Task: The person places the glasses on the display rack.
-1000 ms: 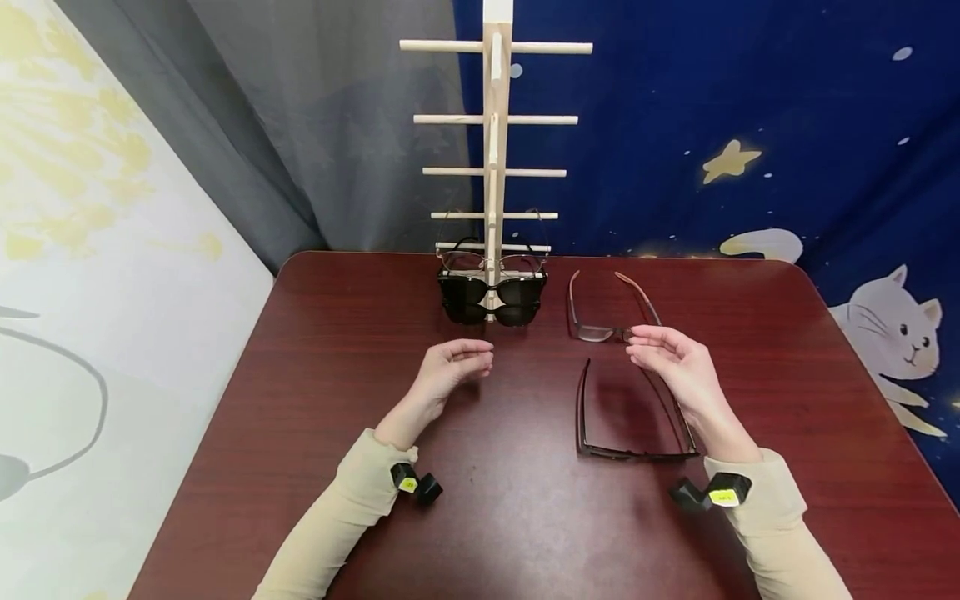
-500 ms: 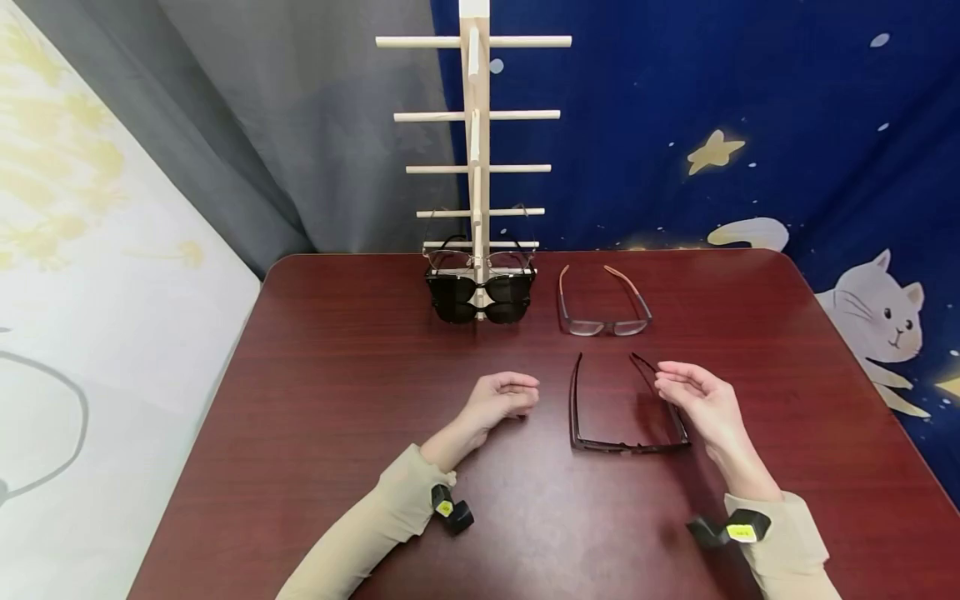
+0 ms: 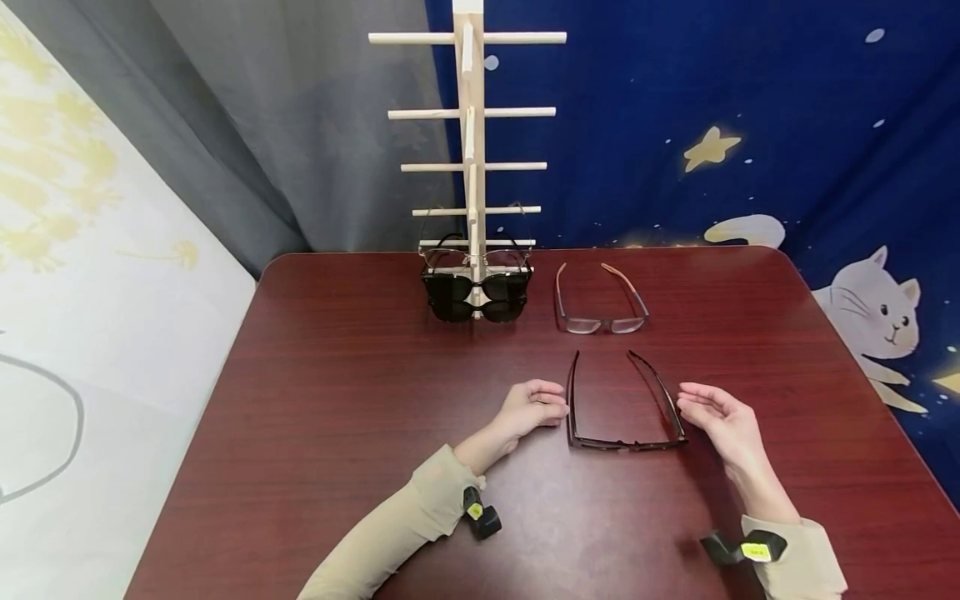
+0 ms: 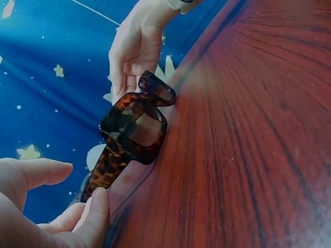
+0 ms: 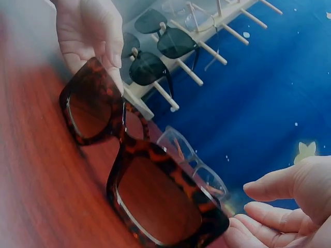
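Tortoiseshell sunglasses point(image 3: 628, 446) lie on the table between both hands, temples spread towards the back and lenses towards me. My left hand point(image 3: 531, 408) is at their left temple, fingers loosely bent. In the left wrist view its fingertips point(image 4: 98, 206) meet or nearly meet that temple, the thumb standing apart. Beside the right temple is my right hand point(image 3: 726, 429). The right wrist view shows its thumb and fingers spread, with a fingertip close to the corner of the sunglasses point(image 5: 204, 199); whether they touch I cannot tell.
Clear-lensed glasses point(image 3: 602, 325) with orange-brown temple tips lie further back on the table point(image 3: 337, 358). Behind them to the left stands a wooden display rack point(image 3: 471, 142) with crossbars. Dark sunglasses point(image 3: 476, 287) and thin-framed glasses point(image 3: 504, 258) hang on its lower bars.
My right hand has left the clear-lensed glasses and come back towards me to the tortoiseshell sunglasses. My left hand has moved right and nearer to their left temple. The view has shifted slightly.
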A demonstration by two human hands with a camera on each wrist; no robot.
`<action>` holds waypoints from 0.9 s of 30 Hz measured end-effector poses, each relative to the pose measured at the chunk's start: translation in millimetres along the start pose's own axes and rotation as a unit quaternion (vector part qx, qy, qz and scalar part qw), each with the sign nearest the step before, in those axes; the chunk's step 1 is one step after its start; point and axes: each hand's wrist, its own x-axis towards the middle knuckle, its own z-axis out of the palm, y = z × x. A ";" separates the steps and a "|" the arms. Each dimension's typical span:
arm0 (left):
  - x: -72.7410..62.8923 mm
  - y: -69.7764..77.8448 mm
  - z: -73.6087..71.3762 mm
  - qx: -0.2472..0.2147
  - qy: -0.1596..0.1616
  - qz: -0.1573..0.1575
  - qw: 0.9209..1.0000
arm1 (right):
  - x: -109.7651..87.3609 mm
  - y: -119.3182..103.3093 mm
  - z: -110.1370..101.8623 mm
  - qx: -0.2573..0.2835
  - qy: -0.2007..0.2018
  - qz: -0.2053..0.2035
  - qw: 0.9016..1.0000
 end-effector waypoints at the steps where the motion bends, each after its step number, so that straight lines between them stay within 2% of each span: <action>1: 0.5 -0.6 0.9 -0.001 0.001 -0.001 1.000 | -3.0 -4.4 1.5 -0.010 -0.004 0.003 1.000; 8: 3.4 -2.9 5.7 -0.003 0.001 -0.008 1.000 | -19.7 -31.3 13.8 -0.029 -0.020 0.022 0.999; 16: 1.4 0.7 10.5 0.028 0.010 -0.015 0.999 | -21.5 -28.0 12.5 -0.069 -0.030 0.058 0.995; 18: -3.7 8.1 12.6 0.037 0.010 -0.017 0.999 | -21.9 -28.1 12.5 -0.070 -0.032 0.061 0.995; 23: -2.6 7.0 14.7 0.052 0.013 -0.024 0.998 | -22.8 -31.0 13.5 -0.067 -0.033 0.068 0.995; 25: 2.2 0.4 14.4 0.052 0.014 -0.026 0.998 | -23.2 -31.3 13.5 -0.070 -0.034 0.070 0.995; 27: 2.6 0.1 14.6 0.051 0.011 -0.030 0.998 | -23.3 -31.2 13.2 -0.072 -0.036 0.072 0.994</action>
